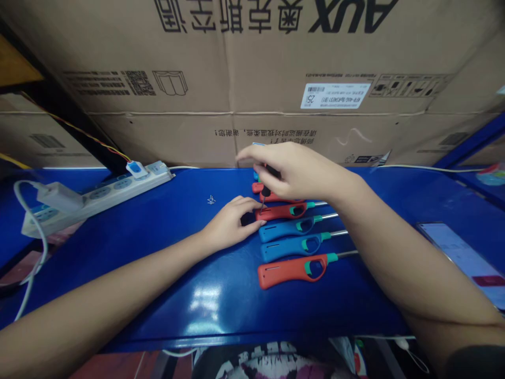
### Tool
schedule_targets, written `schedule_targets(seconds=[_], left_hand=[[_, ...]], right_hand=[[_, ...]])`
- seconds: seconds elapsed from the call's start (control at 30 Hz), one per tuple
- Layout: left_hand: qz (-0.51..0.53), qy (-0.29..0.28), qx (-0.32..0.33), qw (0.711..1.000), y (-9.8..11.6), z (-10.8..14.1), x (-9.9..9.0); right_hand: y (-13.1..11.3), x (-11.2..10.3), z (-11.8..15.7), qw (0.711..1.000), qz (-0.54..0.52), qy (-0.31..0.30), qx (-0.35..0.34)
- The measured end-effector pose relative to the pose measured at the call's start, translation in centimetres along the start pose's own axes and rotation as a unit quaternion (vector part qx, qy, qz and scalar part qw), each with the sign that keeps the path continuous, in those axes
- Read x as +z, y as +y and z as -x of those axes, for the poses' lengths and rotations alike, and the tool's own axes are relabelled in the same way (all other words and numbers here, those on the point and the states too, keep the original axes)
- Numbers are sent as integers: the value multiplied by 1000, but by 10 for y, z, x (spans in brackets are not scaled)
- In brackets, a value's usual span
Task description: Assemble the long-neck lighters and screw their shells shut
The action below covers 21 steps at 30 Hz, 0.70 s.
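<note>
Several red and blue long-necked lighters lie in a column on the blue table, metal tubes toward the right. My right hand (pixel 290 171) is closed on a screwdriver (pixel 265 195) with a dark handle; its thin shaft points down at the handle end of a red lighter (pixel 280 212). Thumb and fingers of my left hand (pixel 231 223) grip that same lighter's end from the left. Just below lie two blue lighters (pixel 286 228) and a red lighter (pixel 292 270). Another red lighter (pixel 276 196) is partly hidden beneath my right hand.
Small screws (pixel 211 200) form a little pile left of the lighters. A white power strip (pixel 110 192) with plugs stands at the left. A phone (pixel 465 258) lies at the right. A big cardboard box (pixel 177 131) stands behind the blue table (pixel 158 295).
</note>
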State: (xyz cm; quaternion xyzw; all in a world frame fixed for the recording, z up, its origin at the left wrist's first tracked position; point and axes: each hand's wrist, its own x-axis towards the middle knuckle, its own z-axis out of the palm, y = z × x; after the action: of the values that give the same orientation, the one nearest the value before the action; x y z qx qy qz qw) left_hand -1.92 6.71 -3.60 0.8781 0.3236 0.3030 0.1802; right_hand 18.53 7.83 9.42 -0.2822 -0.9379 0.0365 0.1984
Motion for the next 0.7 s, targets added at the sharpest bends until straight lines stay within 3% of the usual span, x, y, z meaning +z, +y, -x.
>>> schedule_targets(seconds=[0.1, 0.27, 0.43, 0.7], left_hand=[[1, 3, 5, 1000, -1, 0, 0], [3, 4, 3, 1000, -2, 1, 1], [5, -2, 2, 1000, 1, 0, 1], [13, 7, -5, 1000, 0, 1, 0]], right_hand=[[-4, -2, 1, 1000, -21, -9, 1], [-8, -8, 2, 995, 79, -36, 58], [-9, -13, 4, 989, 109, -41, 96], [-14, -18, 6, 991, 83, -62, 89]])
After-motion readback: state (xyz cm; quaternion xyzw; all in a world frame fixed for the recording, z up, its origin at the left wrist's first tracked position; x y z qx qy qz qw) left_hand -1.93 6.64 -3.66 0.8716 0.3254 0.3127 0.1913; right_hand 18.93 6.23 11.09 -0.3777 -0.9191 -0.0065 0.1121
